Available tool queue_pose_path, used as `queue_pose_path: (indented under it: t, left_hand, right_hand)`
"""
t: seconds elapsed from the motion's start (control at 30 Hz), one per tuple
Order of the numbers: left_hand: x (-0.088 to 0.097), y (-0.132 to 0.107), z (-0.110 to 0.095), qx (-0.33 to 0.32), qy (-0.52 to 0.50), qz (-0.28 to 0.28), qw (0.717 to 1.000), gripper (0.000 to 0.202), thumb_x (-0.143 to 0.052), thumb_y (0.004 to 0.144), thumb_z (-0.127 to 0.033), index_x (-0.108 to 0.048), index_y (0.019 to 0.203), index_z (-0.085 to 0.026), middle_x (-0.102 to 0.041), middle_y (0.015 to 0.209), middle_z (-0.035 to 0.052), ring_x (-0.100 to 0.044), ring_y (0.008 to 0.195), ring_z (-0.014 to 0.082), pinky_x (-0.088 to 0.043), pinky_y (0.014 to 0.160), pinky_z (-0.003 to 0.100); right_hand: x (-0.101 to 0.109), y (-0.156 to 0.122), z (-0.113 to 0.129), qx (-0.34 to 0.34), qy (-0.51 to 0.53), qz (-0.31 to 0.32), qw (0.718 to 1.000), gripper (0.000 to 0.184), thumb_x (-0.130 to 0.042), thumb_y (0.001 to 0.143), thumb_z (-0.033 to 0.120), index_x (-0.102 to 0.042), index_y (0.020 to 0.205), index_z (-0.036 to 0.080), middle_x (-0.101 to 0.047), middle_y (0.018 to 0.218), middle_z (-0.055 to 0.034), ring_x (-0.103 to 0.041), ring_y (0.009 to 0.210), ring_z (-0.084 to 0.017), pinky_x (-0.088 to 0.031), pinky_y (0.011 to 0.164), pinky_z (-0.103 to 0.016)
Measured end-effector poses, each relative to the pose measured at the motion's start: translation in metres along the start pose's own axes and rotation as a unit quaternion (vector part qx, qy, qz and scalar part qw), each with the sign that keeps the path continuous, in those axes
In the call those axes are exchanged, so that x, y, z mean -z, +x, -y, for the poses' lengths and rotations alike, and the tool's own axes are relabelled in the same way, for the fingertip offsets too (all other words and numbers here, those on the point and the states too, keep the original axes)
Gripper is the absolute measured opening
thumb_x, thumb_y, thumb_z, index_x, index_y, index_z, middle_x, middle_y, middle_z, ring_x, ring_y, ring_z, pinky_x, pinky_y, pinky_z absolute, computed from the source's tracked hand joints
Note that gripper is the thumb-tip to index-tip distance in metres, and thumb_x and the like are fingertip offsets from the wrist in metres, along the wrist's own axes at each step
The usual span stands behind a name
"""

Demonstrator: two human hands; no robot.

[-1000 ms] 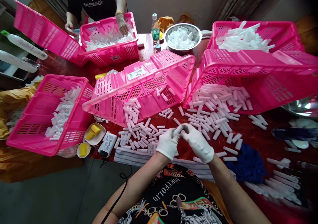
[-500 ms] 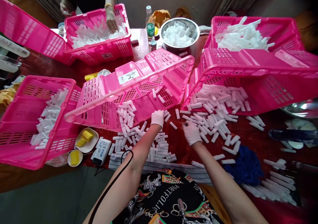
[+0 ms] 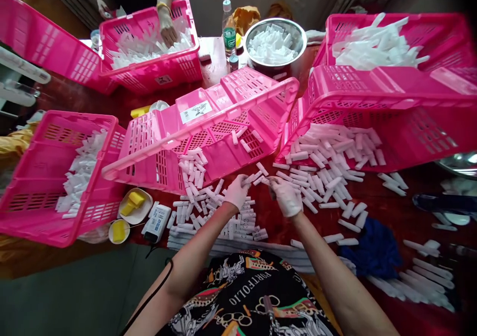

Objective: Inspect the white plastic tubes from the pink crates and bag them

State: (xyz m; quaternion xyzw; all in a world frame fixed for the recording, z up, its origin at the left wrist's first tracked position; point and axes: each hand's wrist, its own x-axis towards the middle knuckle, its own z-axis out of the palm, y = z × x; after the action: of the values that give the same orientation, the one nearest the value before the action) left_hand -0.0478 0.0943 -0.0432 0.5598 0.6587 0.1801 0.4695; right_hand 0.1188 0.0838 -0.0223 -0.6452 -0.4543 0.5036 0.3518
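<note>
My left hand, in a white glove, is closed in a pinch just in front of the tilted pink crate. Small white tubes lie at its fingertips; whether it grips one is unclear. Facing it, my gloved right hand has its fingers closed on a short white tube that points toward the left hand. Below the left hand, marked white tubes are spread in rough rows. A loose heap of white tubes spills from the right-hand tipped crate.
Pink crates of white pieces stand at left, back left and back right. A steel bowl and bottle stand behind. A co-worker's hand reaches into the back-left crate. Yellow sponges and a blue cloth lie nearby.
My hands have come closer together above the table. The left hand has left the crate's edge, and the right hand now pinches a white tube. The view has shifted slightly.
</note>
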Motion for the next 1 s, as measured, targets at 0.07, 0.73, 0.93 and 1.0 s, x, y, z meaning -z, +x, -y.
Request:
queue_pose_path:
  t: [0.07,0.73,0.93,1.0]
  left_hand:
    - [0.004,-0.022,-0.01,-0.02,-0.084,0.018,0.996,0.028,-0.051,0.086,-0.023,-0.053,0.114,-0.019,-0.066,0.097,0.0027,-0.061,0.083,0.0118,-0.046,0.078,0.024]
    - [0.024,-0.101,-0.075,0.077,-0.451,0.235,0.857,0.051,-0.064,0.068,-0.06,-0.045,0.084,-0.016,-0.043,0.06,-0.007,-0.025,0.038,0.0002,-0.014,0.04,0.019]
    - [0.025,-0.104,-0.077,0.085,-0.443,0.198,0.87,0.042,-0.062,0.075,-0.054,-0.045,0.082,-0.016,-0.04,0.056,-0.0075,-0.025,0.038,0.0009,-0.014,0.039,0.018]
    - [0.027,-0.105,-0.077,0.097,-0.495,0.244,0.828,0.04,-0.063,0.076,-0.052,-0.047,0.084,-0.016,-0.038,0.057,-0.0078,-0.021,0.038,0.0,-0.014,0.039,0.017]
  right_hand:
    - [0.006,-0.012,0.024,-0.008,0.042,-0.001,0.999,0.034,-0.046,0.083,0.053,-0.057,0.088,0.021,-0.044,0.052,0.0055,-0.039,0.043,-0.012,-0.028,0.042,-0.025]
    - [0.024,-0.066,0.079,0.027,0.087,-0.014,0.996,0.04,-0.048,0.082,0.06,-0.053,0.09,0.021,-0.05,0.062,0.0029,-0.044,0.05,-0.01,-0.038,0.046,-0.023]
    - [0.025,-0.063,0.076,0.036,-0.001,0.004,0.999,0.036,-0.057,0.077,0.056,-0.057,0.073,0.02,-0.049,0.058,0.0024,-0.043,0.052,-0.011,-0.037,0.049,-0.024]
    - [0.023,-0.069,0.084,0.046,0.001,0.025,0.999,0.035,-0.055,0.081,0.053,-0.057,0.067,0.02,-0.051,0.059,0.0016,-0.045,0.055,-0.011,-0.039,0.053,-0.023]
